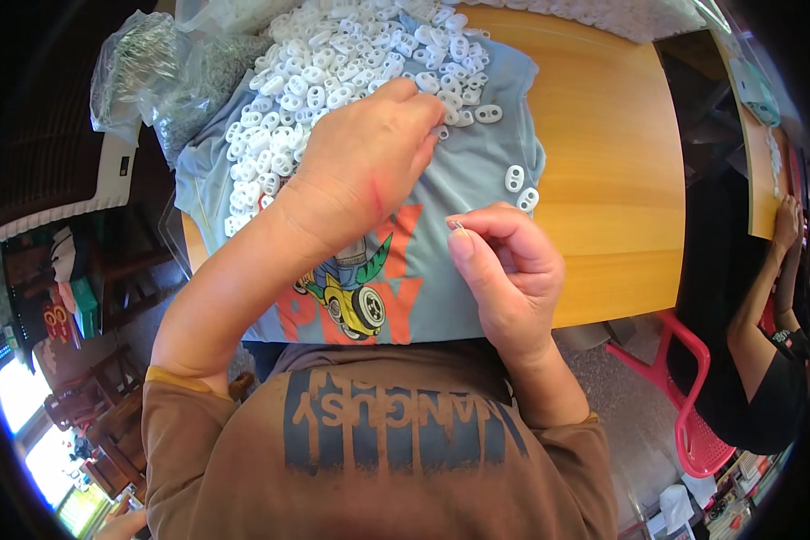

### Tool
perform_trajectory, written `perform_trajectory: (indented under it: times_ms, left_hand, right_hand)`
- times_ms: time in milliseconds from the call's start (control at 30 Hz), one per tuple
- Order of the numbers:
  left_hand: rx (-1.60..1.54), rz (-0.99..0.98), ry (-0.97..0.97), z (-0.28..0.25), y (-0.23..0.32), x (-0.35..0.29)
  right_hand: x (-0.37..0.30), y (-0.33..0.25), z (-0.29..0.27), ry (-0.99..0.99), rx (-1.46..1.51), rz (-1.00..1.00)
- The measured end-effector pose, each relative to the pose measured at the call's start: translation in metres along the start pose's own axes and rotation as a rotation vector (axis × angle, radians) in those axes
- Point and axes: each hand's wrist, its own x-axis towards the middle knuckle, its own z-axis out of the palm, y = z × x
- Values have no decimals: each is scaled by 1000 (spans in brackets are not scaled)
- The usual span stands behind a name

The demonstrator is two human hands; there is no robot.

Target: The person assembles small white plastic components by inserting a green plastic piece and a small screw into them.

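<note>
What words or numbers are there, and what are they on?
Brown shirt: big dark letters across the chest; not copied out here.
Grey-blue cloth: big orange letters, partly covered; not copied either.
Another person's dark clothing: pale marks, too small to read.
White pieces: none that I can make out.

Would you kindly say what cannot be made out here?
Left hand: in the head view, its back hides the fingertips and anything held.
Tiny shiny piece in the right hand: head view, too small for exact shape.
Print on blue cloth: head view, partly covered by the left forearm.
</note>
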Motion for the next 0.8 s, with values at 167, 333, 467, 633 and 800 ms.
perform_trajectory:
  times_ms: [167, 333, 467, 633, 800]
  left_hand:
    - [67, 45, -32, 2, -4, 0]
    - [22, 18, -136, -5, -7, 14]
    - [119, 53, -138, -4, -5, 15]
    - [140, 133, -56, 3, 3, 6]
    - [99, 200, -17, 5, 8, -2]
  right_hand:
    - [-1, 2, 1, -10, 40, 36]
    - [-2, 3, 1, -21, 20, 30]
    - [-2, 0, 2, -30, 40, 53]
    - [-5, 1, 1, -38, 59, 48]
    - [-8, -2, 0, -57, 101, 24]
